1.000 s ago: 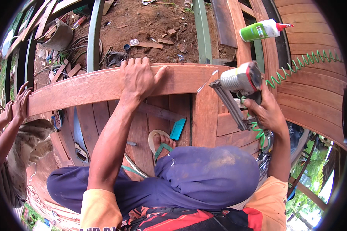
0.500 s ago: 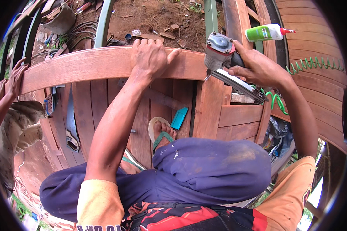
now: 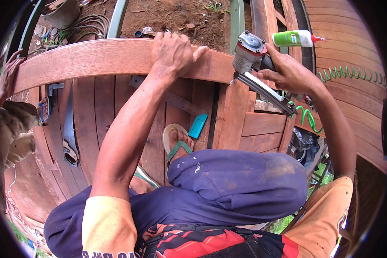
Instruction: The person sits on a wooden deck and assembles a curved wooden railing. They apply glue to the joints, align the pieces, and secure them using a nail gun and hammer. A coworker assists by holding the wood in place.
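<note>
One long, reddish-brown plank [image 3: 120,58] is seen across the upper half of the frame, from the left edge to just right of centre. Its face is smooth and lightly grained, and it is bowed by the lens. Its right end is set by the top of another timber [image 3: 230,114], by which the middle of the frame is crossed from top to bottom.

The plank is held down by the left hand [image 3: 173,53], above the centre of the frame. Its fingers are kept together and hooked over the far edge, while the thumb is spread to the right; how tightly the wood is clasped cannot be told, as the fingertips are hidden. By the right hand [image 3: 286,71], right of centre, a nail gun [image 3: 250,53] is gripped, with the fingers closed around its dark handle. The nose is pointed down at the plank's right end; whether the wood is touched cannot be told. At the far left, the plank's other end is touched by a co-worker's hand [image 3: 9,77].

A green label is borne by a white, red-tipped bottle [image 3: 292,38], which is laid on its side at the upper right; its print is too small to be made out. Dark lettering is carried on the orange sleeve [image 3: 109,223] at the lower left, partly cut off by the frame. Below the plank, a handsaw [image 3: 69,133] and a turquoise-handled square [image 3: 198,125] are seen on the boards.
</note>
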The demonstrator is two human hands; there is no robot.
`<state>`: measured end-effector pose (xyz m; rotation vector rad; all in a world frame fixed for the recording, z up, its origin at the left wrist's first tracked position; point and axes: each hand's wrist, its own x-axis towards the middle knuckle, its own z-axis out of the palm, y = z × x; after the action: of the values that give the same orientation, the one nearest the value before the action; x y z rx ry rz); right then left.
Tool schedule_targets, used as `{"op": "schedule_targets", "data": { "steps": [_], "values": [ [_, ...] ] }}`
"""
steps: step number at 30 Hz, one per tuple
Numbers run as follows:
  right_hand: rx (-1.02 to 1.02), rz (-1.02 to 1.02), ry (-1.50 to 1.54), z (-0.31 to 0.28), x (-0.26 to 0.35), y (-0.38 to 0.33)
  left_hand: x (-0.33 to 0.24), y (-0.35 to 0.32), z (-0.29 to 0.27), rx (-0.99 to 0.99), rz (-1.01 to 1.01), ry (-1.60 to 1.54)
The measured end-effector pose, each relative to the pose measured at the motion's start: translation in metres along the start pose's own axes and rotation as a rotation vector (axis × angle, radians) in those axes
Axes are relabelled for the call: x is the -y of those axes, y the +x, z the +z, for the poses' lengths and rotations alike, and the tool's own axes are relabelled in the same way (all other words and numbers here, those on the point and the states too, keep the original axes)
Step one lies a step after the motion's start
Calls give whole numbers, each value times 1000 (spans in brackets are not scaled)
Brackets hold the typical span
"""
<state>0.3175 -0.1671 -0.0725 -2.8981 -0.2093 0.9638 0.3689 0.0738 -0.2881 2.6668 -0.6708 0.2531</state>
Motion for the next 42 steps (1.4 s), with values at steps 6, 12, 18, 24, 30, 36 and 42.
{"op": "schedule_targets", "data": {
  "steps": [6, 12, 18, 24, 30, 36, 42],
  "values": [
    [25, -10, -103, -2, 20, 5, 2, 2, -5, 72, -14, -16],
    [82, -18, -171, -8, 41, 15, 4, 1, 0, 19, -20, -20],
    [119, 21, -203, -9, 43, 21, 3, 1, -2, 10, -15, -41],
    [89, 2, -192, -7, 40, 20, 2, 2, -1, 26, -18, -20],
    [132, 116, -171, -8, 48, 21, 5, 0, 0, 44, -17, -33],
    [74, 63, -144, 0, 45, 15, 4, 2, 0, 72, -25, -5],
    [59, 182, 66, -23, 43, -1, 0, 6, -1, 67, -22, -25]
  ]
}}
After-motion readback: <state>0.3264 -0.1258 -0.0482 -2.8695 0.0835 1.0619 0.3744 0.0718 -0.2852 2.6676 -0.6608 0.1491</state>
